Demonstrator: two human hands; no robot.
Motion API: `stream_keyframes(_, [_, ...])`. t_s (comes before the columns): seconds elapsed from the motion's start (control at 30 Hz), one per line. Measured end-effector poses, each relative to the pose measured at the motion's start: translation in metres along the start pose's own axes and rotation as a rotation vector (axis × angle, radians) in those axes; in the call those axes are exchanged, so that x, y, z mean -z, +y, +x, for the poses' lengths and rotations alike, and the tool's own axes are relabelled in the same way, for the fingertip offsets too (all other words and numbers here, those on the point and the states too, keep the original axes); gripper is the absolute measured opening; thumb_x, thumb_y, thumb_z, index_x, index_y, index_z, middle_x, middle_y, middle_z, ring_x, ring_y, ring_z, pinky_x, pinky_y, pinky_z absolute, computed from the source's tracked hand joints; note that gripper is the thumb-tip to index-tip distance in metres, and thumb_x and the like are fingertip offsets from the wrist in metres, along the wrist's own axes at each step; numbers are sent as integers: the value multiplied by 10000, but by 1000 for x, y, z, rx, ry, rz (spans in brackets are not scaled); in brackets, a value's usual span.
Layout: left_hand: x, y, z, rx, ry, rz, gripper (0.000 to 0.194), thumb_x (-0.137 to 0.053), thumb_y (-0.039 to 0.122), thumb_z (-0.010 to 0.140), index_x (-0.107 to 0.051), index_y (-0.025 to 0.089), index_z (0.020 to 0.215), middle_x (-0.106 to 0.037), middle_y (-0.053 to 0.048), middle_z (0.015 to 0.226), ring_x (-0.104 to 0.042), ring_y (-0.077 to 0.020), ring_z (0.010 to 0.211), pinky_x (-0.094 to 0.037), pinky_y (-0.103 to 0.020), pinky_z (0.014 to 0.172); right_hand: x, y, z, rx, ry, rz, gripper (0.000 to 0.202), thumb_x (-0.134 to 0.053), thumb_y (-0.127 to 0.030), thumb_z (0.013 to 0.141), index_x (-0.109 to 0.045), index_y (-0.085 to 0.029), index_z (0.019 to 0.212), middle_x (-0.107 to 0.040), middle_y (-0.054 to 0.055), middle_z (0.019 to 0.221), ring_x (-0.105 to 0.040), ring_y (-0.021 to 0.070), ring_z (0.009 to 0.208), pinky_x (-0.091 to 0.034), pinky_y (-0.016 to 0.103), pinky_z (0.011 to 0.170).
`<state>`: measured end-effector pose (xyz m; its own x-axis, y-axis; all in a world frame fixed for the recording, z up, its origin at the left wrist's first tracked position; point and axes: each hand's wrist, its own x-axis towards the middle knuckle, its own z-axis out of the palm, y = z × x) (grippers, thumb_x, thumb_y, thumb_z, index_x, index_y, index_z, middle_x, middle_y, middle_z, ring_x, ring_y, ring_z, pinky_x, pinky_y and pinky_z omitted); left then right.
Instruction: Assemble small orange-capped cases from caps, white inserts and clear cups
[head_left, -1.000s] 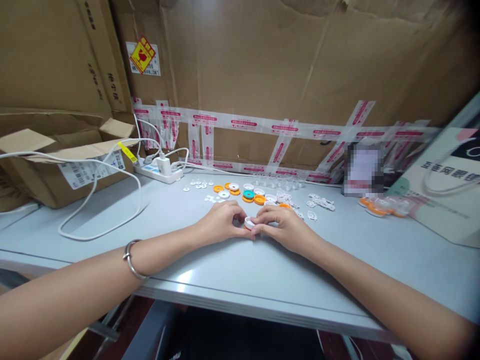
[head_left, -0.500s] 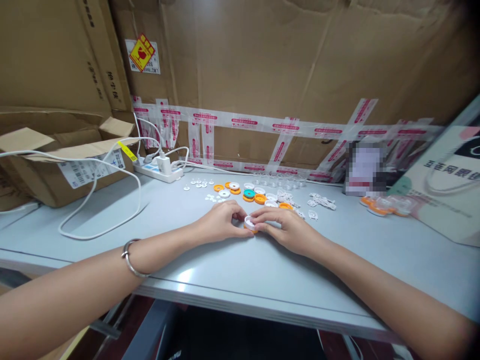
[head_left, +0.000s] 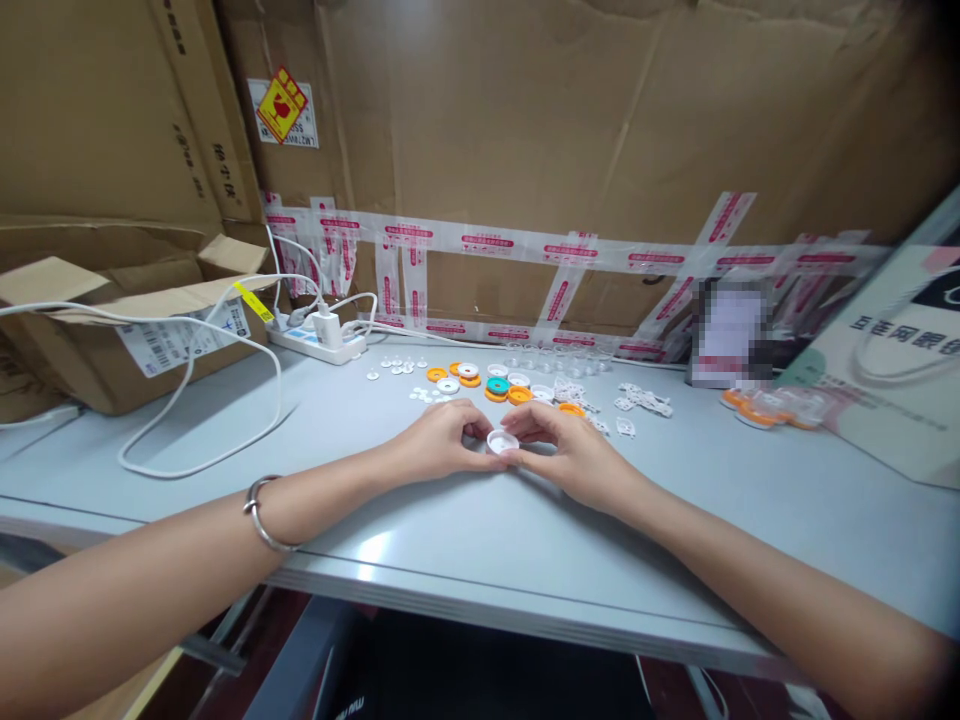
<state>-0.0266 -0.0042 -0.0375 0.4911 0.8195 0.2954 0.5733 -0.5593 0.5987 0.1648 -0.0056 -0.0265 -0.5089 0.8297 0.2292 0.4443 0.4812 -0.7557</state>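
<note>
left hand [head_left: 448, 437], right hand [head_left: 574, 450], both half-curled, pinch shallow white plastic cup [head_left: 502, 442] between them, in front of teal disc [head_left: 497, 384]; step appears two-handed positioning; next move likely calls for level, steady grip.

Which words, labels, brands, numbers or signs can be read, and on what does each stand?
"LM270W…", upside down, partly covered: white label on the large carton.
Broken-glass symbol: yellow-and-red sticker over that label.
Too small or blurred: Chinese print on the tape, left carton and paper bag; small box's label; yellow tag; pixelated object; black item's lettering.
</note>
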Motion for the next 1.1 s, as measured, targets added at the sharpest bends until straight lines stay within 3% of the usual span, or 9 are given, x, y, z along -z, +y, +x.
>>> stream_keyframes(0.13, [4, -1, 1, -26, -63, -15, 297, -638, 416, 722, -670, 155, 861, -646, -26, 807, -554, -147, 731, -399, -236, 645, 2, 3, 2, -98, -32, 141, 338, -691, -274, 675, -526, -180, 955, -652, 48, 888, -631, 175, 832, -509, 359, 802])
stream_keyframes(0.33, [6, -1, 2, -57, -80, -108, 385, -704, 397, 675, -643, 160, 972, -665, -35, 925, -582, -168, 846, -423, -248, 736, 2, 7, 3, -83, -28, 170, 329, -699, -297, 678, -526, -184, 934, -639, 42, 911, -624, 165, 842, -503, 364, 821])
stream_keyframes(0.6, [4, 0, 4, -5, -59, -147, 307, -649, 408, 719, -669, 138, 864, -666, -27, 761, -575, -140, 696, -416, -223, 630, 4, 6, 3, -174, -92, 303, 373, -651, -309, 720, -472, -180, 1021, -629, 78, 989, -615, 178, 942, -486, 388, 890])
stream_keyframes(0.7, [3, -2, 5, 64, -72, -214, 337, -654, 431, 705, -670, 127, 850, -659, -30, 736, -558, -133, 658, -403, -211, 579, 5, 8, -1, -84, -168, 253, 468, -646, -242, 714, -422, -198, 1122, -591, 87, 1102, -588, 177, 1030, -450, 391, 953])
stream_keyframes(0.77, [3, -4, 6, 90, -90, -279, 352, -646, 438, 711, -672, 120, 860, -661, -37, 747, -555, -130, 652, -404, -206, 568, 4, 10, -3, 1, -148, 133, 487, -633, -205, 722, -413, -214, 1156, -587, 76, 1108, -590, 171, 1023, -442, 392, 960])
stream_keyframes(0.93, [4, -4, 8, 102, -85, -315, 353, -644, 429, 716, -685, 116, 875, -667, -37, 746, -556, -126, 642, -408, -204, 566, -4, 15, 0, 189, -13, -153, 321, -558, -197, 786, -490, -199, 1100, -636, 68, 991, -627, 182, 880, -510, 358, 800])
stream_keyframes(1.1, [7, 0, 8, 105, -101, -324, 354, -618, 437, 744, -692, 122, 888, -680, -45, 781, -581, -136, 688, -426, -210, 591, -3, 14, 0, 268, 14, -264, 231, -519, -149, 788, -573, -200, 1006, -651, 56, 1005, -622, 192, 893, -496, 336, 796])
